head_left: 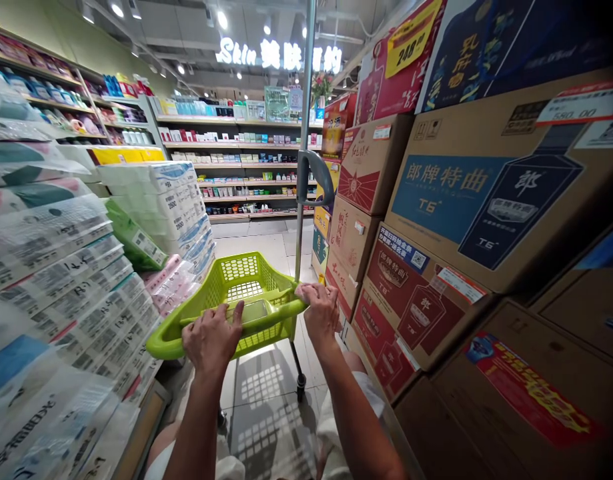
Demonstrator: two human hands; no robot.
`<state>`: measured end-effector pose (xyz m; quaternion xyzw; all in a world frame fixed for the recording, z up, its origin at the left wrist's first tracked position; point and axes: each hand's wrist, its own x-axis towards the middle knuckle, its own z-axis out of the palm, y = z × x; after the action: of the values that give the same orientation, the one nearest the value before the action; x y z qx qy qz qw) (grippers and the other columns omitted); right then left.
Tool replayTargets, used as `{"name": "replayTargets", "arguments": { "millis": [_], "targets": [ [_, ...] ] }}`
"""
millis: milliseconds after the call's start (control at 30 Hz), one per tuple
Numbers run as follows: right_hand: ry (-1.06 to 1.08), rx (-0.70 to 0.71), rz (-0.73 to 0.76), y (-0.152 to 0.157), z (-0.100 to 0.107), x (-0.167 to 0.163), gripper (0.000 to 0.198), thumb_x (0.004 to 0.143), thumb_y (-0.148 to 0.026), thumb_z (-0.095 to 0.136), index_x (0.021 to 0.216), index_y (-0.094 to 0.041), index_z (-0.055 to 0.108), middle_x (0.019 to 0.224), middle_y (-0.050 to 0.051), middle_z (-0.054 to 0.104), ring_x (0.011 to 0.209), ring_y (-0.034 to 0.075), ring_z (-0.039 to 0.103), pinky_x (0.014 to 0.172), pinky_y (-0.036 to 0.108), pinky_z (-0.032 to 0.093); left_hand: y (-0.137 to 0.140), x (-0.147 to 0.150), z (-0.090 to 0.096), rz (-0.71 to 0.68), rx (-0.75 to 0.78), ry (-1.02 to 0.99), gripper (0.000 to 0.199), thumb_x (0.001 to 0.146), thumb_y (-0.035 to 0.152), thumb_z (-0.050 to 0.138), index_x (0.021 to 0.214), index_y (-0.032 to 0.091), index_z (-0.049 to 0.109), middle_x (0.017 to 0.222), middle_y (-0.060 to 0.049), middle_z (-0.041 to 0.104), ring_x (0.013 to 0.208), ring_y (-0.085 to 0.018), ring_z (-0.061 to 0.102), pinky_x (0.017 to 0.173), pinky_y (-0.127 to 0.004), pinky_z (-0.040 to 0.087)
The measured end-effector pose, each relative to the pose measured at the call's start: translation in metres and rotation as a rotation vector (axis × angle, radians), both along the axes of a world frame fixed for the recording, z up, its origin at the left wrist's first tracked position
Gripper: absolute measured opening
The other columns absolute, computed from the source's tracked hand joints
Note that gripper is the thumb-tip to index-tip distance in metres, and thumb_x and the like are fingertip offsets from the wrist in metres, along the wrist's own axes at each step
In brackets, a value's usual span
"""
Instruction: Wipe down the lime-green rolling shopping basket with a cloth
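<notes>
A lime-green plastic shopping cart (239, 268) stands in front of me, with a latticed basket and a thick rounded handle. Near the middle-left of that handle, my left hand (213, 337) is closed over the bar, its thumb lying along the top. My right hand (320, 307) is closed at the handle's right end, beside a metal pole (306, 80) rising from the cart. A small pale pink crumpled thing (301, 291) shows at its fingers; I cannot make out what it is. A grey loop grip (316, 178) sits higher on the pole. Inside the basket I see bare lattice.
Wrapped tissue packs (66, 267) are piled close on the left. Stacked liquor cartons (446, 173) line the right side, near my right arm. Ahead, tiled floor (256, 240) leads to shelves of small boxed goods (246, 143). A caster wheel (301, 387) rests below the cart.
</notes>
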<state>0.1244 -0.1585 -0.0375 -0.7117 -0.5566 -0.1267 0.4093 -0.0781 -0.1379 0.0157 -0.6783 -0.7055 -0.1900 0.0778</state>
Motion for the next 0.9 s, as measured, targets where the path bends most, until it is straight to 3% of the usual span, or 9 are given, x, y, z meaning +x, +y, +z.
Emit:
{"name": "replayTargets", "arguments": {
  "millis": [133, 233, 367, 433, 533, 667, 767, 833, 900],
  "targets": [
    [-0.083, 0.07, 0.056, -0.005, -0.007, -0.025, 0.051, 0.091, 0.001, 0.045, 0.126, -0.028, 0.068, 0.131, 0.007, 0.064, 0.118, 0.029, 0.048, 0.088, 0.039, 0.048, 0.0, 0.008, -0.003, 0.048, 0.029, 0.009, 0.066, 0.098, 0.062, 0.028, 0.108, 0.018, 0.076, 0.103, -0.015, 0.073, 0.102, -0.034, 0.066, 0.099, -0.05, 0.036],
    [-0.085, 0.104, 0.119, -0.002, -0.012, -0.024, 0.048, 0.091, -0.002, 0.048, 0.125, -0.03, 0.068, 0.131, 0.005, 0.065, 0.12, 0.027, 0.048, 0.093, 0.038, 0.046, -0.001, -0.004, 0.001, -0.022, -0.031, -0.028, 0.063, 0.098, 0.059, 0.03, 0.121, 0.017, 0.071, 0.111, -0.016, 0.074, 0.107, -0.034, 0.065, 0.099, -0.049, 0.039],
    [0.211, 0.105, 0.026, 0.022, -0.024, 0.02, 0.054, 0.08, 0.002, 0.044, 0.117, -0.026, 0.071, 0.119, 0.005, 0.07, 0.112, 0.025, 0.051, 0.092, 0.036, 0.046, 0.005, -0.038, 0.013, -0.005, -0.019, -0.089, 0.063, 0.099, 0.054, 0.023, 0.135, 0.02, 0.062, 0.128, -0.015, 0.07, 0.117, -0.033, 0.063, 0.105, -0.049, 0.038],
    [0.405, 0.137, 0.022, 0.036, -0.036, 0.029, 0.062, 0.072, 0.001, 0.04, 0.122, -0.023, 0.068, 0.117, 0.006, 0.069, 0.11, 0.024, 0.054, 0.094, 0.035, 0.046, 0.01, -0.047, 0.017, 0.067, -0.115, -0.071, 0.069, 0.099, 0.056, 0.018, 0.132, 0.021, 0.066, 0.126, -0.016, 0.071, 0.116, -0.036, 0.064, 0.102, -0.05, 0.041],
    [0.604, 0.277, -0.038, 0.045, -0.059, 0.003, 0.071, 0.07, -0.002, 0.036, 0.136, -0.018, 0.057, 0.128, 0.012, 0.062, 0.119, 0.024, 0.054, 0.102, 0.039, 0.044, 0.016, -0.045, 0.017, 0.117, -0.356, -0.048, 0.081, 0.095, 0.066, 0.013, 0.121, 0.022, 0.075, 0.114, -0.02, 0.074, 0.108, -0.042, 0.067, 0.091, -0.051, 0.046],
    [0.564, 0.419, -0.168, 0.03, -0.08, -0.058, 0.081, 0.076, -0.003, 0.033, 0.156, -0.015, 0.033, 0.152, 0.02, 0.041, 0.139, 0.031, 0.04, 0.109, 0.05, 0.038, 0.014, -0.024, 0.014, 0.151, -0.349, -0.046, 0.084, 0.094, 0.069, 0.008, 0.119, 0.026, 0.076, 0.111, -0.019, 0.075, 0.108, -0.043, 0.067, 0.089, -0.051, 0.047],
    [0.336, 0.374, -0.059, 0.012, -0.071, -0.067, 0.078, 0.077, 0.0, 0.036, 0.152, -0.022, 0.043, 0.154, 0.015, 0.042, 0.138, 0.031, 0.038, 0.11, 0.052, 0.036, 0.006, -0.012, 0.012, 0.14, -0.328, -0.012, 0.082, 0.096, 0.065, 0.007, 0.118, 0.027, 0.076, 0.106, -0.018, 0.077, 0.103, -0.041, 0.069, 0.087, -0.049, 0.048],
    [0.198, 0.284, 0.038, 0.008, -0.051, -0.045, 0.071, 0.077, 0.002, 0.039, 0.14, -0.025, 0.057, 0.144, 0.009, 0.054, 0.134, 0.028, 0.039, 0.11, 0.047, 0.038, 0.001, -0.012, 0.01, 0.083, -0.315, 0.034, 0.077, 0.098, 0.061, 0.011, 0.114, 0.026, 0.077, 0.101, -0.016, 0.077, 0.1, -0.038, 0.07, 0.087, -0.048, 0.048],
    [0.13, 0.131, 0.075, 0.012, -0.023, -0.009, 0.061, 0.076, 0.004, 0.043, 0.125, -0.025, 0.068, 0.132, 0.006, 0.063, 0.132, 0.026, 0.039, 0.107, 0.042, 0.04, -0.005, -0.019, 0.009, -0.09, -0.282, 0.071, 0.066, 0.099, 0.056, 0.019, 0.106, 0.026, 0.077, 0.103, -0.012, 0.078, 0.103, -0.033, 0.07, 0.094, -0.044, 0.047]
  ]
}}
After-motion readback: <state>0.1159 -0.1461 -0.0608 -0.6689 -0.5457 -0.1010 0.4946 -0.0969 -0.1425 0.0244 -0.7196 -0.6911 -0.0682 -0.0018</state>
